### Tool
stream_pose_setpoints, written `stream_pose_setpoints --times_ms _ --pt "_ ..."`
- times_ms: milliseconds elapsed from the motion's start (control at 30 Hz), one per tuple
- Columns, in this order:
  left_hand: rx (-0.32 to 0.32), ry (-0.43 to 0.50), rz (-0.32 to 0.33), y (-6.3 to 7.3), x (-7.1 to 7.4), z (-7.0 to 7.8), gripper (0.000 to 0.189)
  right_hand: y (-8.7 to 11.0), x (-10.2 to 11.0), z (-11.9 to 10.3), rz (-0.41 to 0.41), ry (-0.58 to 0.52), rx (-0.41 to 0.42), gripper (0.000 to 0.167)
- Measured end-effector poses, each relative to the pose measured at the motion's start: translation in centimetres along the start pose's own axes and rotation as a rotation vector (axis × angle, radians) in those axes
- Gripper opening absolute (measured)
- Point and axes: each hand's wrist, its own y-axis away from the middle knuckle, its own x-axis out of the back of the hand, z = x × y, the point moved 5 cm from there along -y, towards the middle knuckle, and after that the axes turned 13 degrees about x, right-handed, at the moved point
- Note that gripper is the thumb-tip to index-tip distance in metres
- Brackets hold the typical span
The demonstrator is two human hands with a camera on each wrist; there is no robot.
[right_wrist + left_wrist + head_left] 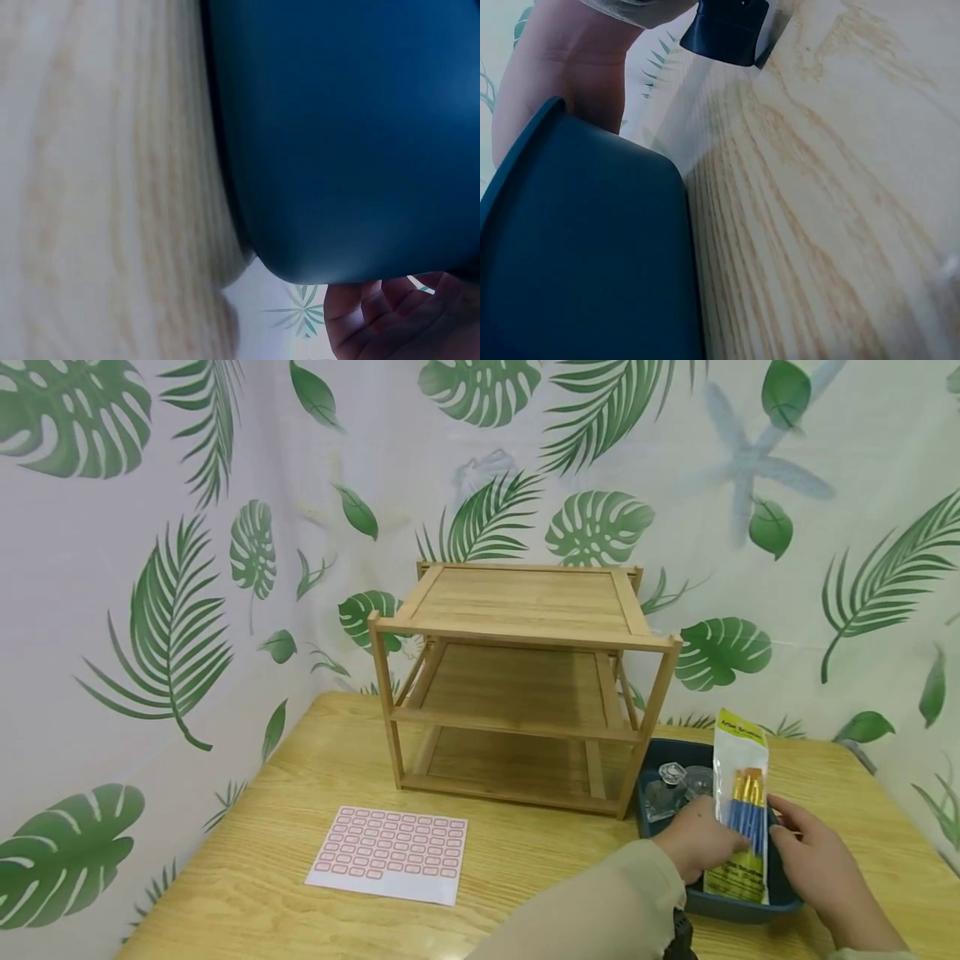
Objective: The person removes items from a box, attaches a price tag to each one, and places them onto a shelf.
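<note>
In the head view, a clear pack of paintbrushes (738, 810) with a yellow-green label and blue handles stands nearly upright over the dark blue bin (742, 912). My left hand (701, 842) pinches the pack near its lower part, its fingertips over the front. My right hand (813, 860) is at the pack's right edge, above the bin's right rim. Its thumb and forefinger stand apart; whether they hold the edge is hidden. The right wrist view shows curled fingers (347, 319) by the bin's wall (345, 150). Small clear plastic packages (663, 797) lie in the bin.
A three-tier wooden shelf (517, 635) stands left of the bin, close to it. On the wooden table (255, 860) lies a sheet of red-framed labels (397, 852) at front left. A leaf-patterned cloth (480, 460) hangs behind and to the left.
</note>
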Motion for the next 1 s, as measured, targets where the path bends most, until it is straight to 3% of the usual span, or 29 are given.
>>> stream_pose_setpoints --times_ms 133,300,667,800,1000 --pt "-0.038 -0.004 0.048 0.1 0.2 0.3 0.024 0.0 0.0 0.2 -0.008 -0.001 -0.002 0.058" --pt "-0.126 0.038 0.062 0.9 0.4 0.8 0.023 -0.2 0.0 0.5 -0.026 -0.032 -0.026 0.063" --pt "-0.242 0.029 -0.008 3.0 1.5 1.9 0.022 -0.4 -0.1 0.5 -0.008 -0.045 -0.056 0.066" --pt "-0.266 0.025 -0.007 3.8 2.2 2.4 0.022 -0.3 -0.1 0.4 0.017 -0.016 -0.046 0.061" --pt "-0.309 -0.012 -0.066 5.0 3.8 2.9 0.023 -0.1 -0.1 0.3 0.065 0.011 -0.009 0.055"
